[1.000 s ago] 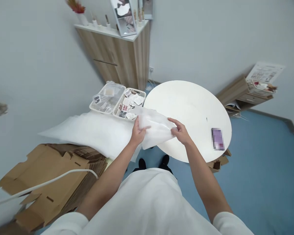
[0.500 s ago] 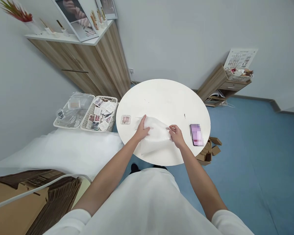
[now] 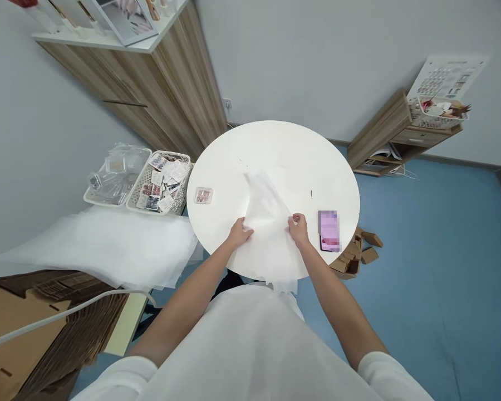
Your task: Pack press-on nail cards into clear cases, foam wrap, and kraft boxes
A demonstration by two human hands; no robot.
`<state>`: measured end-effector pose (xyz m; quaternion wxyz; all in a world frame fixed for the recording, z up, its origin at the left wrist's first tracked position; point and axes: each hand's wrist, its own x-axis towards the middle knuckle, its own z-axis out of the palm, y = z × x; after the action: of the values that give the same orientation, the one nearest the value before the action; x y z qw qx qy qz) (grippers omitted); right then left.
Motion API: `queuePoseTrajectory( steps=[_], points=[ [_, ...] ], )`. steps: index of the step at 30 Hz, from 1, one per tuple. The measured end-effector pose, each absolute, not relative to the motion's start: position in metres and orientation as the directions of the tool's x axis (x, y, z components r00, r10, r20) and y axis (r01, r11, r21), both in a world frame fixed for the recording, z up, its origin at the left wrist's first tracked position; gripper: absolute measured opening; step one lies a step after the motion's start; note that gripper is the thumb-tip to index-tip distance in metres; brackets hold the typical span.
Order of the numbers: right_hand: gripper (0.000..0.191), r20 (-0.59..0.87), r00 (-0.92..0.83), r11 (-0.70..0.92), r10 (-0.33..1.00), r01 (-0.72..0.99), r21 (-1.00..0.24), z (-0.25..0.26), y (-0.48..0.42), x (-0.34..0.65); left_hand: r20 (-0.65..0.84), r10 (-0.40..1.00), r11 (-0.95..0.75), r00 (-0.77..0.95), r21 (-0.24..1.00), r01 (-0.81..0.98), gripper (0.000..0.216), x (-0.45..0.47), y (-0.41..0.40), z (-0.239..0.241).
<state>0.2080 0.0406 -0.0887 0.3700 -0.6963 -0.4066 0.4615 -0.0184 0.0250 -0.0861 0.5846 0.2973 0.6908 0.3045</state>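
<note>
A thin, white, translucent foam sheet lies over the front of the round white table, its near end hanging past the edge. My left hand pinches the sheet's left side between thumb and fingers. On the opposite side, my right hand has its fingers closed on the sheet's right edge. A small clear case with pinkish pieces sits on the table's left part. To the right of my right hand lies a phone with a blurred, pinkish screen.
Left of the table stand a white basket of small packets and a tray of clear plastic packaging. Below them are stacked white sheets and flattened cardboard. Small cardboard boxes sit beyond the table's right edge.
The sheet has been turned and spread, so its far end points away and its near end now overhangs the front edge. My left hand has moved nearer to me. The view has shifted slightly.
</note>
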Motion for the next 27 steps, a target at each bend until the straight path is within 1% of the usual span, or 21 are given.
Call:
queuePoseTrajectory(
  steps=[3,5,7,10,11,13,15,16,17,19,20,23,27],
  points=[
    [0.033,-0.364,0.248,-0.426,0.898,0.286,-0.858,-0.109,0.043,0.208,-0.601,0.773,0.63,-0.202,0.767,0.126,0.067,-0.016,0.021,-0.095],
    [0.038,-0.343,0.283,-0.427,0.896,0.329,-0.842,-0.116,0.044,0.206,-0.558,0.796,0.599,-0.236,0.781,0.175,0.063,-0.018,0.022,-0.098],
    [0.045,-0.286,0.305,-0.395,0.908,0.401,-0.827,-0.117,0.043,0.205,-0.485,0.837,0.54,-0.252,0.808,0.237,0.061,-0.02,0.024,-0.099],
    [0.051,-0.119,0.275,-0.269,0.954,0.612,-0.744,-0.108,0.032,0.203,-0.334,0.915,0.397,-0.225,0.844,0.36,0.065,-0.023,0.03,-0.095],
    [0.05,-0.058,0.231,-0.205,0.971,0.689,-0.695,-0.104,0.026,0.203,-0.279,0.937,0.342,-0.209,0.85,0.4,0.066,-0.024,0.031,-0.093],
    [0.044,0.014,0.065,-0.044,0.998,0.807,-0.589,-0.097,0.012,0.201,-0.175,0.97,0.235,-0.167,0.848,0.475,0.065,-0.025,0.033,-0.088],
    [0.035,-0.008,-0.145,0.123,0.989,0.861,-0.494,-0.093,-0.005,0.2,-0.118,0.991,0.131,-0.059,0.82,0.557,0.057,-0.027,0.03,-0.084],
    [0.031,-0.039,-0.221,0.18,0.974,0.874,-0.452,-0.093,-0.012,0.199,-0.117,0.993,0.075,0.031,0.798,0.598,0.051,-0.028,0.028,-0.082],
    [0.027,-0.07,-0.262,0.211,0.963,0.886,-0.413,-0.094,-0.018,0.197,-0.133,0.982,0.019,0.133,0.771,0.637,0.046,-0.03,0.025,-0.081],
    [0.024,-0.111,-0.263,0.21,0.958,0.913,-0.35,-0.098,-0.027,0.195,-0.19,0.935,-0.079,0.3,0.712,0.697,0.038,-0.034,0.019,-0.08],
    [0.024,-0.121,-0.249,0.197,0.961,0.923,-0.33,-0.1,-0.03,0.194,-0.212,0.915,-0.11,0.344,0.689,0.717,0.037,-0.036,0.017,-0.08],
    [0.024,-0.128,-0.216,0.168,0.968,0.937,-0.307,-0.102,-0.033,0.191,-0.217,0.907,-0.129,0.36,0.671,0.73,0.036,-0.039,0.015,-0.083],
    [0.023,-0.108,-0.17,0.135,0.98,0.952,-0.274,-0.099,-0.032,0.189,-0.176,0.921,-0.117,0.347,0.725,0.678,0.038,-0.038,0.022,-0.088]
  ],
)
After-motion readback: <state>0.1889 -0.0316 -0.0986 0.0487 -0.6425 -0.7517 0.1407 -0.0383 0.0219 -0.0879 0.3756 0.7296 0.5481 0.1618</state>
